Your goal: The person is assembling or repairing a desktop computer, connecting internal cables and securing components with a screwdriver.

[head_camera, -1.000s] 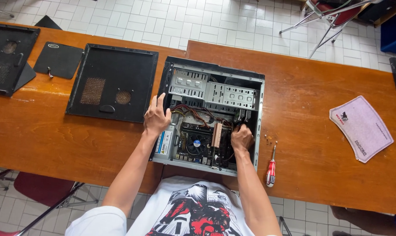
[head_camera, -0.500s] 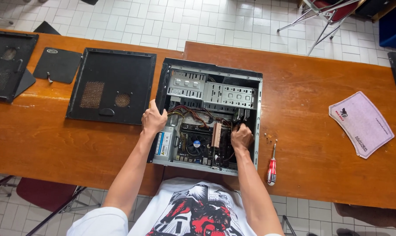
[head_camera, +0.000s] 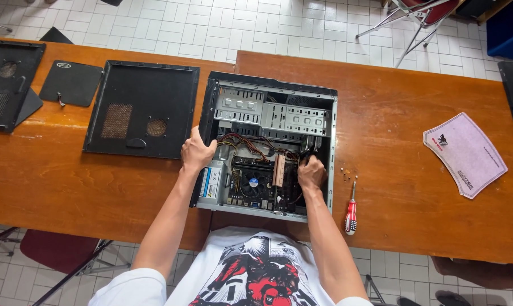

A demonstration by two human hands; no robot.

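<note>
1. At the far left of the bench [head_camera: 52, 187] lies a black vented panel [head_camera: 7, 85], with a small black pad [head_camera: 70, 83] beside it. Both sit well apart from the hands.
2. Next comes the case's black side panel [head_camera: 142, 109], flat on the bench just left of the open computer case [head_camera: 267, 147]. If the case is shoved leftward it could knock this panel toward the near edge.
3. The left hand [head_camera: 196, 153] grips the case's left wall, fingers curled over the rim just above the grey power supply [head_camera: 214, 182]. The sheet-metal edge there looks thin; a slip could scrape the fingers or let the case skid.
4. In the middle of the case sits the motherboard with its round cooler fan [head_camera: 250, 184], and red and yellow cables [head_camera: 250, 141] loop across above it. A snagged cable could be pulled from its socket.
5. The right hand [head_camera: 311, 173] is down inside the right side of the case, fingers bent among dark wires; I cannot tell what it pinches. Tugging blind there risks bending a connector.
6. Right of the case lie a few small loose screws [head_camera: 345, 171] and a red-handled screwdriver [head_camera: 351, 211]. An elbow sweep could roll them off the near edge.
7. Far right rests a pale purple pouch [head_camera: 465, 154], away from the hands.
</note>
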